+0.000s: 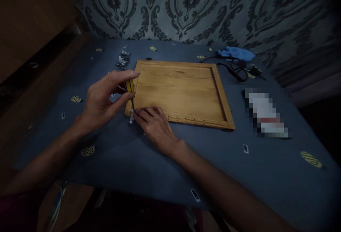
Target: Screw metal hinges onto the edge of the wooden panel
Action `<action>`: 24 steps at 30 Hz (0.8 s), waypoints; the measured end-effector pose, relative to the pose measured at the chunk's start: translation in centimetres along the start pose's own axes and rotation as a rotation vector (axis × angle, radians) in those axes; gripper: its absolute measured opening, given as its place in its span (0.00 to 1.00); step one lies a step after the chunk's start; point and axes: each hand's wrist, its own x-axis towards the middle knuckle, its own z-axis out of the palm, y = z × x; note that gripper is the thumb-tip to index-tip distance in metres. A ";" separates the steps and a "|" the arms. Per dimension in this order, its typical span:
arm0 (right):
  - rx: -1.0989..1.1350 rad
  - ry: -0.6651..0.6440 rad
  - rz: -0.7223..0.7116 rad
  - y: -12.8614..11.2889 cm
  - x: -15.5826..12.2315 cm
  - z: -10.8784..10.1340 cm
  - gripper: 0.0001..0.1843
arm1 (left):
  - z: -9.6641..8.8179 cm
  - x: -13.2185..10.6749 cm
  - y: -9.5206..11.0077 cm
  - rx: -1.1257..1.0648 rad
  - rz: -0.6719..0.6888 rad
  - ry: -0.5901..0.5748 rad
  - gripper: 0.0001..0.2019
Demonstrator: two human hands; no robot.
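A yellow-handled screwdriver point(130, 86) stands nearly upright between the thumb and fingers of my left hand point(102, 97). Its dark shaft points down at a small metal hinge point(131, 117) on the near left corner of a framed wooden panel point(176, 90). My right hand point(154, 123) lies over the panel's near edge, fingers bent and close together, fingertips against the hinge beside the screwdriver tip. The tip itself and any screw under it are too small to make out. Small dark holes run along the near frame edge.
Behind the panel's left corner lies a small heap of metal hardware point(124, 60). At the back right are a blue cloth point(236, 53) and a black cable point(234, 72). A blurred-out packet or device point(266, 113) lies right of the panel. A patterned blue cloth point(213, 161) covers the table.
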 end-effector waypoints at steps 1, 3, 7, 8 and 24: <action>-0.005 0.001 -0.002 0.0 0.0 0.0 0.16 | 0.0 0.0 0.0 -0.004 -0.004 0.000 0.25; 0.000 -0.003 0.001 0.1 0.0 0.1 0.16 | -0.1 0.0 0.1 -0.012 -0.023 0.003 0.26; 0.038 -0.009 0.010 0.1 0.0 0.1 0.16 | -0.2 0.0 0.5 -0.010 -0.105 -0.005 0.25; 0.041 -0.007 0.010 0.1 0.1 0.1 0.15 | -0.2 0.0 0.6 -0.010 -0.115 -0.011 0.24; -0.022 0.001 -0.012 0.1 0.1 0.1 0.16 | -0.2 0.1 0.6 0.138 -0.057 -0.003 0.23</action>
